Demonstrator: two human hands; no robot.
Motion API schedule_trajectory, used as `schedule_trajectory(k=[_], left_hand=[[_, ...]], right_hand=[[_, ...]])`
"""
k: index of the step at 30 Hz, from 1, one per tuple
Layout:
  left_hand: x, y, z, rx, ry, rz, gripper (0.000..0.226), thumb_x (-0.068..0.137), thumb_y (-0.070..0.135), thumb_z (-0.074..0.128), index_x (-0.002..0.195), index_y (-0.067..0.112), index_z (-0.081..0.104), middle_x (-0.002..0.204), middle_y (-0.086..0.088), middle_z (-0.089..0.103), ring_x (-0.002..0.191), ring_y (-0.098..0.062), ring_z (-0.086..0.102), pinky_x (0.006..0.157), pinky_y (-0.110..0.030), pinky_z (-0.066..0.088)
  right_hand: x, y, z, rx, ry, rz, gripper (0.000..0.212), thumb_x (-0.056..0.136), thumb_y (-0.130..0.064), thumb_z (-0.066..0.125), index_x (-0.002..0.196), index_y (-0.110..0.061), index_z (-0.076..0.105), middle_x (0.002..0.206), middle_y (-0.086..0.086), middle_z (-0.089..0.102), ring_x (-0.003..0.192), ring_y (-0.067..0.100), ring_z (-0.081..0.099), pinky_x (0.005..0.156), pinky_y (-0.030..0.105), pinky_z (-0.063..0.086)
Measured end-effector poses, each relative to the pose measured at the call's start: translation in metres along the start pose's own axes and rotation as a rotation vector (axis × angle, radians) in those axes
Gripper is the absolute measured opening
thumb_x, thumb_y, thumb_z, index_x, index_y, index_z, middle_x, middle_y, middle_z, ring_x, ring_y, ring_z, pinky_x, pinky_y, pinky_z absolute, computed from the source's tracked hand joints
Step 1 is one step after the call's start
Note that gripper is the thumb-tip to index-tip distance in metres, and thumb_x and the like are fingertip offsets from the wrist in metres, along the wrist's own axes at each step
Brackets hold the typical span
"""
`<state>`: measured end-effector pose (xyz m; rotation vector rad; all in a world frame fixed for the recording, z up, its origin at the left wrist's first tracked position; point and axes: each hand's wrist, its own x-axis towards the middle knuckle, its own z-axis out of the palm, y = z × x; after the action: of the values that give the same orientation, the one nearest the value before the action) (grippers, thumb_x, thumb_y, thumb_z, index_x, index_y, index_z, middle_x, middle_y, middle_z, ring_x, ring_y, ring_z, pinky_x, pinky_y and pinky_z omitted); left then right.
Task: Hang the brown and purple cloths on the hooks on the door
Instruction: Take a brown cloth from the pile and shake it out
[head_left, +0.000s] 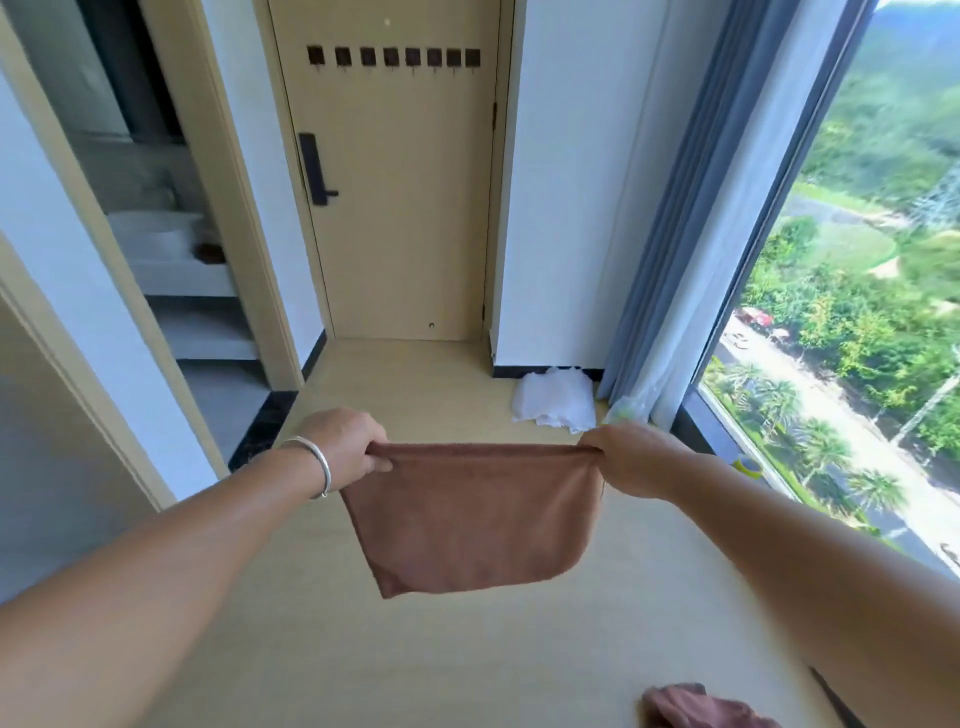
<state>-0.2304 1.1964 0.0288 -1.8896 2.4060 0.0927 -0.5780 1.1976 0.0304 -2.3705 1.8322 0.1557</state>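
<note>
On the far left an open doorway (171, 218) shows a dim room with something white inside. Next to it stands the closed door (395, 208), with a dark handle (316, 169) on its left side and a row of eight dark hooks (393, 57) across its upper part, all bare.

Lower down, the left hand (345, 449), with a silver bangle (314, 465) on its wrist, is pinched shut on the upper left corner of the brown cloth (470, 514). The right hand (631, 457) is clenched on the upper right corner. The two hands are well apart and hold the top edge taut and level, so the cloth hangs in the air over the floor (405, 660), well short of the door.

The step in hand looks like spreading the brown cloth before it goes up. The next move would call for walking to the door, raising the cloth to hook height and catching its top edge or a corner over one hook.

The cloth is plain, soft and matte, apparently doubled along the top, with a slanted lower left corner.

Further right, white cloths (553, 400) lie by the wall beside the curtain (691, 208) and window (857, 312). At the bottom edge lies a mauve cloth (696, 706), likely the purple one, though it is partly cut off.
</note>
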Motion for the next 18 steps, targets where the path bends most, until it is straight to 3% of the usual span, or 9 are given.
schedule_trajectory(k=[4, 8, 11, 14, 18], left_hand=[[0.005, 0.007, -0.057, 0.012, 0.091, -0.037, 0.03, 0.092, 0.044, 0.055, 0.069, 0.024, 0.059, 0.074, 0.006, 0.062, 0.075, -0.016, 0.059, 0.067, -0.031, 0.046], [0.006, 0.016, -0.089, 0.028, 0.143, -0.011, 0.034, 0.1, 0.035, 0.038, 0.069, 0.023, 0.047, 0.07, 0.005, 0.055, 0.069, -0.018, 0.055, 0.061, -0.032, 0.039], [0.005, 0.02, -0.103, 0.005, 0.158, 0.002, 0.024, 0.101, 0.037, 0.034, 0.088, 0.032, 0.053, 0.078, 0.005, 0.06, 0.075, -0.018, 0.058, 0.065, -0.032, 0.042], [0.009, 0.021, -0.112, 0.031, 0.178, -0.023, 0.015, 0.1, 0.04, 0.034, 0.101, 0.041, 0.05, 0.08, 0.01, 0.06, 0.074, -0.014, 0.056, 0.06, -0.028, 0.038], [0.027, 0.008, -0.126, 0.108, 0.179, -0.059, 0.029, 0.1, 0.038, 0.035, 0.075, 0.032, 0.047, 0.071, 0.01, 0.054, 0.063, -0.009, 0.049, 0.055, -0.027, 0.031]], right_hand=[[-0.007, 0.011, -0.051, -0.027, 0.08, -0.018, 0.033, 0.088, -0.013, 0.037, 0.094, -0.037, 0.059, 0.084, -0.011, 0.049, 0.085, 0.017, 0.05, 0.069, 0.03, 0.038], [-0.009, 0.028, -0.086, -0.012, 0.168, -0.004, 0.033, 0.087, -0.011, 0.033, 0.084, -0.036, 0.054, 0.079, -0.012, 0.055, 0.08, 0.014, 0.055, 0.059, 0.028, 0.039], [-0.008, 0.037, -0.101, 0.024, 0.228, -0.003, 0.035, 0.089, -0.011, 0.032, 0.082, -0.039, 0.052, 0.075, -0.014, 0.054, 0.074, 0.009, 0.054, 0.054, 0.026, 0.036], [-0.001, 0.039, -0.11, 0.025, 0.239, -0.016, 0.037, 0.088, -0.012, 0.032, 0.081, -0.041, 0.053, 0.078, -0.014, 0.055, 0.074, 0.008, 0.054, 0.055, 0.026, 0.039], [0.023, 0.039, -0.12, 0.015, 0.243, -0.027, 0.036, 0.089, -0.012, 0.032, 0.086, -0.04, 0.055, 0.078, -0.014, 0.055, 0.072, 0.007, 0.054, 0.056, 0.026, 0.04]])
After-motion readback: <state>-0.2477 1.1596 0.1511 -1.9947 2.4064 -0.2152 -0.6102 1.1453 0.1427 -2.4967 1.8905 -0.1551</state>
